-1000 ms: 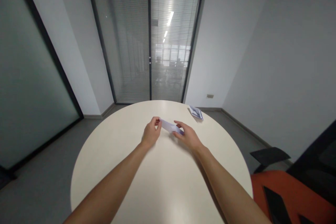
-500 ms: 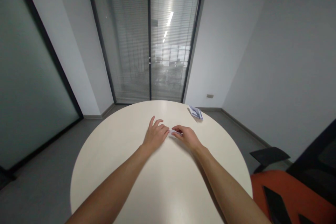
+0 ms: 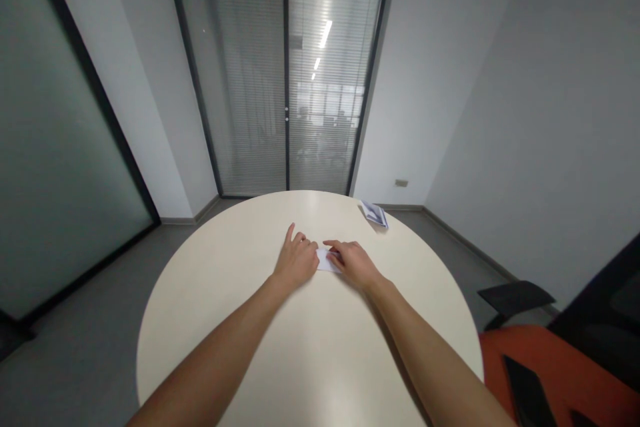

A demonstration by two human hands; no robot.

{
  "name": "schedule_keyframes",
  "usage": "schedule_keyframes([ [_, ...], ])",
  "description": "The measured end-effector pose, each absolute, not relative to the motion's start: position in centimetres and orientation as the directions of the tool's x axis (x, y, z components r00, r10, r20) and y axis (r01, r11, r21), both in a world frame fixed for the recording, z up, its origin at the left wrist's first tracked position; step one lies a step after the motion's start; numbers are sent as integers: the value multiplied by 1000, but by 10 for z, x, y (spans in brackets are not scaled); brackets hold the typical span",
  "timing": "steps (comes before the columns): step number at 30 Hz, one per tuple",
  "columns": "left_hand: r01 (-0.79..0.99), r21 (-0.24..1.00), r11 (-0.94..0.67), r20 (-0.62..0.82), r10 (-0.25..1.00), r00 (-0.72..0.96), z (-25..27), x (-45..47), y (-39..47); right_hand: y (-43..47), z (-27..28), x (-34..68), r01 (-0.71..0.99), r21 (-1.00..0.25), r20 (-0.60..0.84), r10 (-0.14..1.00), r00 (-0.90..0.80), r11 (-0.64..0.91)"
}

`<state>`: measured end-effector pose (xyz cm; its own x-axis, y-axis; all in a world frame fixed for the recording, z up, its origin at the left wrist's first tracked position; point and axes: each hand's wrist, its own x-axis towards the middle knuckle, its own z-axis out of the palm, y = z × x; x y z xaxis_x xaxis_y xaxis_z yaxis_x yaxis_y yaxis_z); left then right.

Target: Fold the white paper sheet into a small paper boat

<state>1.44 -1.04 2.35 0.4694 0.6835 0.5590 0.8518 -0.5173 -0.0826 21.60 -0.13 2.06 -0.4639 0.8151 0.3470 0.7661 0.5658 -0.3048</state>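
A small white piece of paper [image 3: 325, 261] shows between my two hands over the middle of the round table. Its left edge is pinched in my left hand [image 3: 297, 261], whose little finger sticks out away from the others. My right hand [image 3: 356, 263] grips the paper's right end between thumb and fingers, with the index finger stretched above it. The fingers cover both ends of the paper. Past my right hand, a folded printed leaflet [image 3: 374, 215] lies near the far right edge of the table.
The round cream table [image 3: 300, 360] fills the front. At the right stands an orange chair [image 3: 565, 360] with black armrests [image 3: 517, 297], close to the table edge. Beyond the table is a glass partition with blinds [image 3: 250, 113].
The paper has tilted so its broad face now shows rather than a thin edge. My left fingers have curled in more. The leaflet has stayed in place.
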Motion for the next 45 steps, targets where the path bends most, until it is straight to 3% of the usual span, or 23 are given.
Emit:
schedule_keyframes([
  [6,878,-61,-474,461,767,446,11,9,-3,-3,16,208,751,-194,394,751,-530,631],
  [11,877,-51,-479,453,771,448,7,7,1,1,5,207,663,-237,389,695,-605,710],
  [19,851,169,-496,337,841,423,-15,21,1,5,5,214,774,-237,323,799,-507,587],
  [25,868,161,-470,206,876,436,-22,19,3,-6,14,207,882,-138,255,877,-407,450],
  [30,865,170,-472,152,880,451,-18,18,2,-10,7,205,892,-183,85,911,-403,412],
  [38,860,147,-488,165,870,465,-12,16,0,-5,5,209,919,-227,-49,939,-340,321],
  [45,868,152,-472,287,862,418,-8,14,7,-4,10,213,897,-265,22,933,-359,352],
])
